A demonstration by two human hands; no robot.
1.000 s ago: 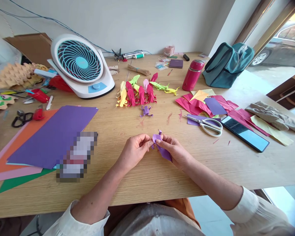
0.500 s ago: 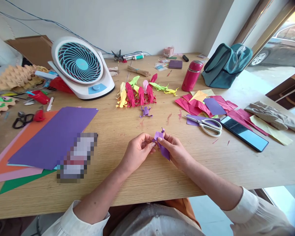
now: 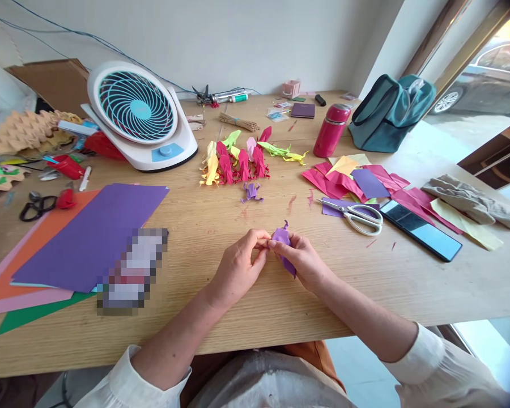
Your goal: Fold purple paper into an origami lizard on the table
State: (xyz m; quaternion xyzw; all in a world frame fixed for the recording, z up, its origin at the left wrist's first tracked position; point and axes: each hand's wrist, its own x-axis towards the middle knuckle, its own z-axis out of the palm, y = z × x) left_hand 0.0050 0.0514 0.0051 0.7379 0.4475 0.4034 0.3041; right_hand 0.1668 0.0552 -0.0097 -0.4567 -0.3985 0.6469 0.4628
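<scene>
Both hands meet over the wooden table (image 3: pixel 221 215) near its front edge. My left hand (image 3: pixel 240 266) and my right hand (image 3: pixel 304 262) pinch a small folded purple paper piece (image 3: pixel 283 241) between thumbs and fingertips. The piece is held just above the tabletop, its pointed tips sticking up and down past my right fingers. A finished purple paper frog (image 3: pixel 251 192) lies a little further back.
A row of red, yellow and green paper frogs (image 3: pixel 238 161) sits mid-table. White scissors (image 3: pixel 359 218), coloured scraps (image 3: pixel 357 178) and a phone (image 3: pixel 420 229) lie right. Large paper sheets (image 3: pixel 89 238) lie left, a fan (image 3: pixel 140 116) behind, a red bottle (image 3: pixel 332 130) and teal bag (image 3: pixel 391 110) far right.
My left hand has moved in closer, its fingertips now pinching the purple piece together with my right. The piece has turned slightly and sits a little higher.
</scene>
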